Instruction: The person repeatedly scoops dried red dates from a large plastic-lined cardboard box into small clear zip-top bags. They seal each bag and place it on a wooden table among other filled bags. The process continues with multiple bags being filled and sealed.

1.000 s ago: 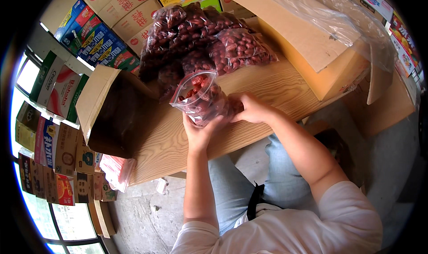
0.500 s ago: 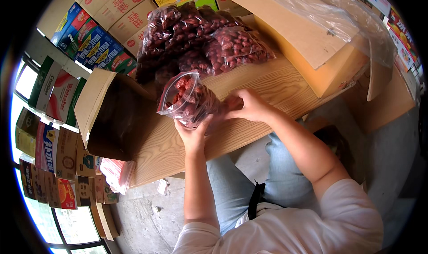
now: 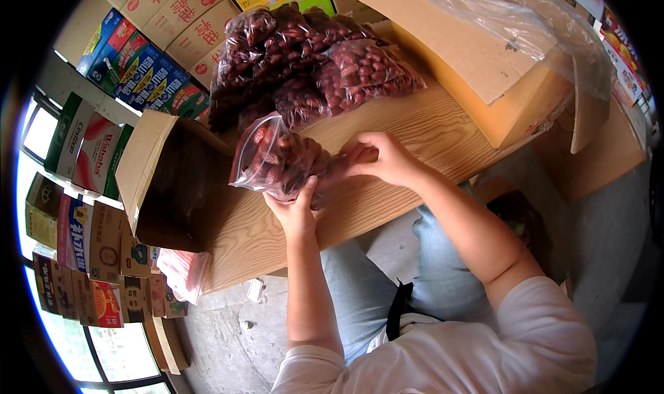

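A clear zip bag of dried red dates (image 3: 282, 162) is tilted over the table, its zip edge facing left. My left hand (image 3: 293, 208) grips the bag from below, thumb pressed against its near side. At the bag's right end, my right hand (image 3: 379, 159) has thumb and fingers closed on what looks like its bottom corner; the fingertips are partly blurred. Behind the bag, several filled bags of dates (image 3: 297, 65) lie heaped on the wooden table (image 3: 422, 121).
An open cardboard box (image 3: 146, 152) stands left of my hands, its inside dark. Flat plastic bags (image 3: 181, 268) lie at the table's left corner. A large carton (image 3: 456, 83) with plastic lining occupies the right. Stacked cartons (image 3: 173, 10) line the back.
The bag of dates has tipped further over to the left and its mouth has narrowed. My right hand has shifted slightly up and left along with it.
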A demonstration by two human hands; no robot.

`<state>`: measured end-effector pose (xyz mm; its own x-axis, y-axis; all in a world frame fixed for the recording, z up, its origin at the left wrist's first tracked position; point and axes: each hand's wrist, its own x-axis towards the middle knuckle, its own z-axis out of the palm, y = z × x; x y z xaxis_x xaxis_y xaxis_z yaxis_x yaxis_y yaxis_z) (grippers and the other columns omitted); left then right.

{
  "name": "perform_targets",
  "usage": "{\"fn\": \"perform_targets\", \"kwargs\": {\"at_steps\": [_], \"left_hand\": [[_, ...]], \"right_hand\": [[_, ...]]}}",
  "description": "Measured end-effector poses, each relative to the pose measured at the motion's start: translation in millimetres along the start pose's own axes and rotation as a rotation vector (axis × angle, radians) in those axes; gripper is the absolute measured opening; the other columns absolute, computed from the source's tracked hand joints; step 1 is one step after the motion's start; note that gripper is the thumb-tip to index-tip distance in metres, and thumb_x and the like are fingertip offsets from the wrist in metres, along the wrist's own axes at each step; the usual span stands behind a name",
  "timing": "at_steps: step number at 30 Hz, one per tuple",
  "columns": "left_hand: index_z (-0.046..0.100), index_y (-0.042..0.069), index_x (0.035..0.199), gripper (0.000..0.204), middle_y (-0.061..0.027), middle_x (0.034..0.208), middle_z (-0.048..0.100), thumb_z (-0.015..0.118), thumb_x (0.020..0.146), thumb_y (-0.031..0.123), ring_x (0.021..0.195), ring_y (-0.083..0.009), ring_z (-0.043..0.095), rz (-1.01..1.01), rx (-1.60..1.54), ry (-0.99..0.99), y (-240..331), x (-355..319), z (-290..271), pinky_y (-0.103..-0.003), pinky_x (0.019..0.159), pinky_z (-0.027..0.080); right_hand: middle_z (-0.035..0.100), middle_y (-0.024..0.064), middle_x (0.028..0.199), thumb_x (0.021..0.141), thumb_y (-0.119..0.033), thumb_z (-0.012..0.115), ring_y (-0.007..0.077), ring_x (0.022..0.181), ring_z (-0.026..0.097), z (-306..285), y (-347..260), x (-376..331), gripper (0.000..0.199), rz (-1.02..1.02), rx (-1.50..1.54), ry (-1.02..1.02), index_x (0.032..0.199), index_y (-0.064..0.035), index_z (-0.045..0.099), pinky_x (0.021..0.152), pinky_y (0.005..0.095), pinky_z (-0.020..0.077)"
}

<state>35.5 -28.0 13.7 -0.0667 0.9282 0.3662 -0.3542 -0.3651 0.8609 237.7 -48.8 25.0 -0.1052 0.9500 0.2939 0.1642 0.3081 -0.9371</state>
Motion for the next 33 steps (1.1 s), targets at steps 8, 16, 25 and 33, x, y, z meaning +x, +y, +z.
{"fn": "perform_targets", "kwargs": {"at_steps": [8, 16, 25, 33], "left_hand": [[0.032, 0.001, 0.133, 0.078, -0.0137, 0.127, 0.047, 0.075, 0.069, -0.006, 0.116, -0.0244, 0.05, -0.049, -0.123, -0.1, -4.4, -1.0, -10.3, -0.039, 0.101, 0.041], [0.031, 0.002, 0.133, 0.076, -0.0136, 0.126, 0.047, 0.074, 0.07, -0.007, 0.116, -0.0259, 0.05, -0.122, -0.142, -0.066, -1.2, -3.2, -8.2, -0.04, 0.1, 0.043], [0.033, 0.001, 0.132, 0.077, -0.0129, 0.123, 0.048, 0.076, 0.069, -0.004, 0.114, -0.0239, 0.051, -0.147, -0.118, -0.11, -3.3, -3.8, -9.2, -0.038, 0.098, 0.043], [0.034, 0.0, 0.131, 0.079, -0.0126, 0.124, 0.049, 0.079, 0.066, -0.003, 0.112, -0.0214, 0.052, -0.078, -0.029, -0.08, -4.9, -0.8, -4.5, -0.035, 0.097, 0.044]], "right_hand": [[0.067, 0.0031, 0.088, 0.074, -0.009, 0.079, 0.0103, 0.082, 0.063, -18.0, 3.4, 1.4, 0.026, 0.081, 0.12, -0.149, 0.095, -0.0041, 0.065, 0.075, 0.0254, 0.049], [0.066, 0.0009, 0.086, 0.073, -0.012, 0.08, 0.0093, 0.082, 0.061, -10.8, -4.3, -1.3, 0.029, 0.025, 0.055, -0.177, 0.096, -0.0052, 0.064, 0.075, 0.0249, 0.0482], [0.066, 0.0042, 0.084, 0.069, -0.013, 0.082, 0.0111, 0.079, 0.061, -6.3, -9.1, -3.3, 0.03, -0.082, -0.151, -0.159, 0.092, -0.0033, 0.064, 0.073, 0.0265, 0.0488], [0.06, 0.0067, 0.082, 0.062, -0.011, 0.079, 0.0271, 0.082, 0.06, -0.4, -4.8, 0.5, 0.027, -0.388, -0.397, 0.071, 0.08, -0.0034, 0.06, 0.074, 0.0361, 0.0476]]}}
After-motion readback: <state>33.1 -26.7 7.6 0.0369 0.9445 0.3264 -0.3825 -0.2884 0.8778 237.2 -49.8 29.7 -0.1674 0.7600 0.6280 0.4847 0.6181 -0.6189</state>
